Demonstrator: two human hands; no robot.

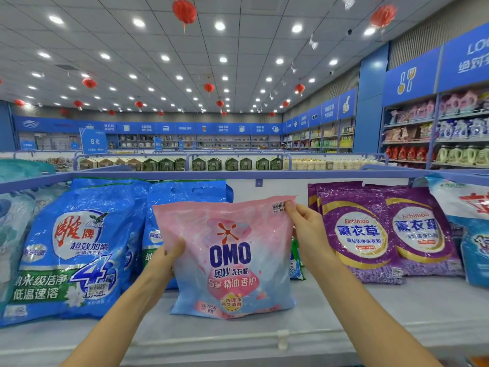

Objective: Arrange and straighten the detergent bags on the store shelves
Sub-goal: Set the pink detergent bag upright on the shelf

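The pink OMO bag (232,258) stands upright on the shelf (370,308), its long axis vertical, in the gap between the blue bags (79,250) and the purple bags (370,234). The left hand (169,256) grips its left edge at mid-height; the right hand (304,229) pinches the top right corner. Both are equally near, so I judge the bag can be pushed straight back.

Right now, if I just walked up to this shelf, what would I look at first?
The pink OMO bag, upright in the middle of the shelf, in the grip of the left hand at its side and the right hand pinching its top corner. Big blue bags stand to its left and purple bags to its right. Red lanterns hang from the ceiling above.
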